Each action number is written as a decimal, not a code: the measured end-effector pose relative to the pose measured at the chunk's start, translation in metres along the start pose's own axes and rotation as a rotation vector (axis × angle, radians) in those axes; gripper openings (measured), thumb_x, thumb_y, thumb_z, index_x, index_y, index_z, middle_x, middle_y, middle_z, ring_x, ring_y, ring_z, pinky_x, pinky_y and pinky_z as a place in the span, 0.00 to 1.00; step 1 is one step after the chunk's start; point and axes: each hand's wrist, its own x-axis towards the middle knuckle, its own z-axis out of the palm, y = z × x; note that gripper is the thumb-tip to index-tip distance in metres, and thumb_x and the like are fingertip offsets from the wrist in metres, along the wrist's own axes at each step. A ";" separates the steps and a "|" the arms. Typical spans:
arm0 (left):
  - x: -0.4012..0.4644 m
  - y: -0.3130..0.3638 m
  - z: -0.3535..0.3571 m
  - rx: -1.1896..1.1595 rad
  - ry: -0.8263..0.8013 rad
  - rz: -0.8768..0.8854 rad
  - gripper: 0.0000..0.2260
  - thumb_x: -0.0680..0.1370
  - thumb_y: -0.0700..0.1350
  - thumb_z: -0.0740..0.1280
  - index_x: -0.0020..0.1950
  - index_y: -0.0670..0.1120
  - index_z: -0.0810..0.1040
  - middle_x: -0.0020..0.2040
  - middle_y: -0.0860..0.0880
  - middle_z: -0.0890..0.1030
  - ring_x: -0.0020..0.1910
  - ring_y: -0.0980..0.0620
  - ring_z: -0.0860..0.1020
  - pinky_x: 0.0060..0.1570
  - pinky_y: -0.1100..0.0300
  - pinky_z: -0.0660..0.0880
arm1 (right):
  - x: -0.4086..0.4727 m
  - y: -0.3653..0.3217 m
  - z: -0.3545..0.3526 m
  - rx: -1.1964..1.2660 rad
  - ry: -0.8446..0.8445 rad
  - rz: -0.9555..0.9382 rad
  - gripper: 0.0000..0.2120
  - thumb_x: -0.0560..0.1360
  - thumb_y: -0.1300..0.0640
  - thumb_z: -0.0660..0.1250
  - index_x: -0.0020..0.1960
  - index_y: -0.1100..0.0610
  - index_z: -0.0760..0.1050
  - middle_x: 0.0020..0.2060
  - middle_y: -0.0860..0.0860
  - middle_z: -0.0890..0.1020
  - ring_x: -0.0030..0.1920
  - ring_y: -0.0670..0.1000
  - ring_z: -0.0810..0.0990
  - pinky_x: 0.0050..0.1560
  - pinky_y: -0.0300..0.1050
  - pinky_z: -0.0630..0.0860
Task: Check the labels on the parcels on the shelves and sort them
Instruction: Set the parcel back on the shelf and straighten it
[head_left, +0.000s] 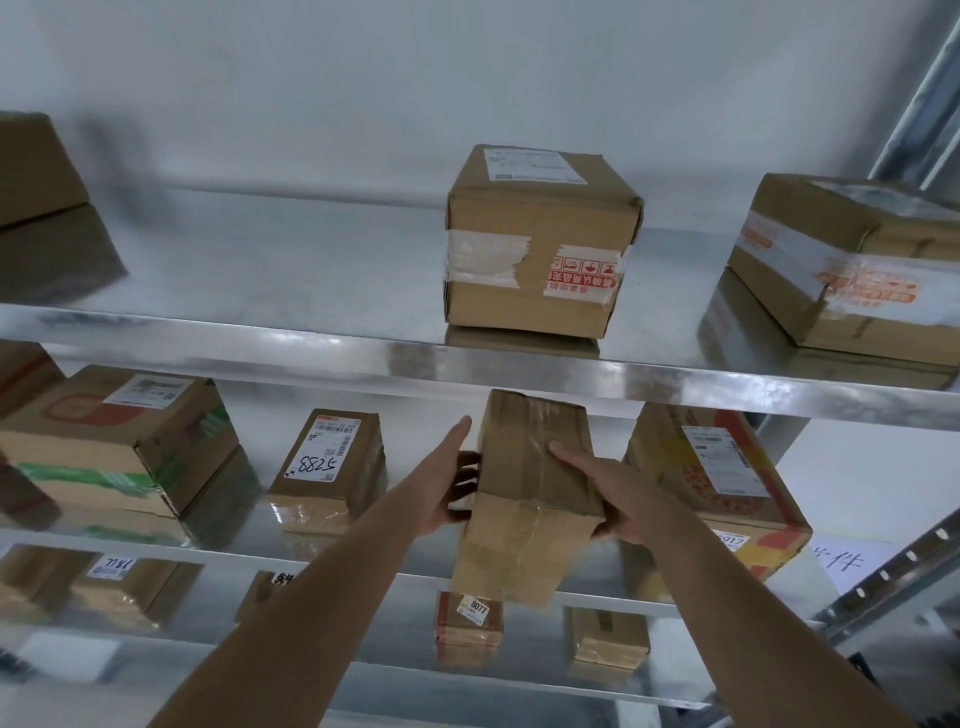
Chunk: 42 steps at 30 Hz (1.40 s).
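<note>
Holding a taped box (530, 499) off the middle shelf (311, 551), left hand (447, 493) and right hand (608, 499) gripping its sides; no label shows, so turning it likely comes next.

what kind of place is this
Probably a parcel depot or courier pickup room: metal shelves hold taped cardboard boxes, one label is hand-numbered 5788, and both hands hold a box off the shelf.
</note>
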 end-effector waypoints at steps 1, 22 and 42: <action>0.000 0.001 0.001 0.002 0.007 0.031 0.30 0.79 0.68 0.60 0.64 0.44 0.80 0.60 0.45 0.83 0.61 0.47 0.79 0.70 0.45 0.70 | 0.001 0.001 -0.001 0.052 -0.001 -0.007 0.35 0.63 0.37 0.80 0.63 0.55 0.78 0.57 0.57 0.84 0.57 0.61 0.83 0.59 0.63 0.80; 0.013 -0.013 0.072 1.090 -0.008 0.398 0.48 0.70 0.78 0.61 0.83 0.60 0.49 0.84 0.55 0.47 0.83 0.47 0.46 0.79 0.37 0.48 | 0.030 0.073 -0.023 0.568 0.173 -0.143 0.18 0.85 0.49 0.57 0.75 0.44 0.69 0.67 0.56 0.79 0.65 0.60 0.80 0.64 0.66 0.77; 0.008 -0.023 0.006 0.478 -0.386 0.428 0.42 0.75 0.38 0.73 0.74 0.68 0.52 0.72 0.63 0.68 0.71 0.57 0.72 0.61 0.58 0.77 | 0.013 0.033 -0.004 0.179 0.304 -0.241 0.26 0.73 0.36 0.72 0.62 0.54 0.75 0.53 0.55 0.84 0.56 0.59 0.83 0.58 0.58 0.80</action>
